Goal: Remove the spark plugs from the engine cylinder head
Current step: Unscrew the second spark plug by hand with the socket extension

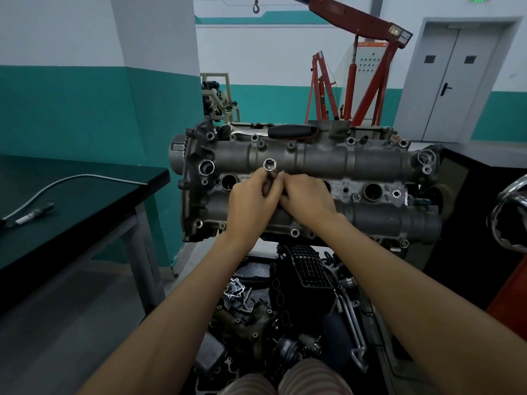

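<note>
At frame centre, the grey cast-metal head [328, 161] is ribbed, with dark round plug wells. Left hand [252, 199] and right hand [309, 196] both pinch a shiny steel socket [269, 166], its hollow end up. A black-handled ratchet [285, 132] lies behind.

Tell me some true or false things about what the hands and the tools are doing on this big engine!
1. Both hands hold a silver socket tube over the cylinder head. True: left hand, right hand.
2. The ratchet wrench is in the right hand. False: it lies on the far edge of the cylinder head, untouched.
3. An open round plug hole shows right of the hands. True.
4. A blue crane stands behind. False: the crane is red.
</note>
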